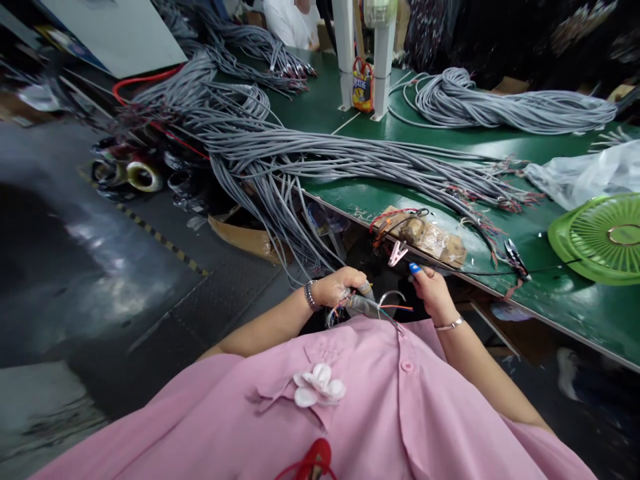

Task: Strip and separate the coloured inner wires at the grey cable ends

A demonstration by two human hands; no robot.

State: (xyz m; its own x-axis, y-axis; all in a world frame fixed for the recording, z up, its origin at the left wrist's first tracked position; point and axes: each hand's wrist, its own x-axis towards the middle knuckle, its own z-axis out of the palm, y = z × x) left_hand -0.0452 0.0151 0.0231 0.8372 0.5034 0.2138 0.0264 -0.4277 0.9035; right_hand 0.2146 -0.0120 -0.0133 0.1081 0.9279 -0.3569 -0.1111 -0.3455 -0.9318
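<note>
My left hand [336,288], with a watch at its wrist and grey coverings on its fingers, is closed on a grey cable. Thin coloured wires [397,308] fan out of the cable's end, orange and blue ones among them, in front of the pink shirt. To the right, my right hand [434,295] is closed, with a blue cover [415,268] on a fingertip. It is near the table edge, apart from the wires; what it may hold is hidden. Just left of it, a pink clip [398,253] sits at the edge beside a taped cardboard block [425,235].
Long grey cables [330,150] lie across the green table [345,193] and hang over its edge. A coiled bundle [500,107] is farther back. Cutters [517,259] and a green fan [600,240] are at the right. Wire spools [144,176] stand on the floor. Another person [293,25] is behind.
</note>
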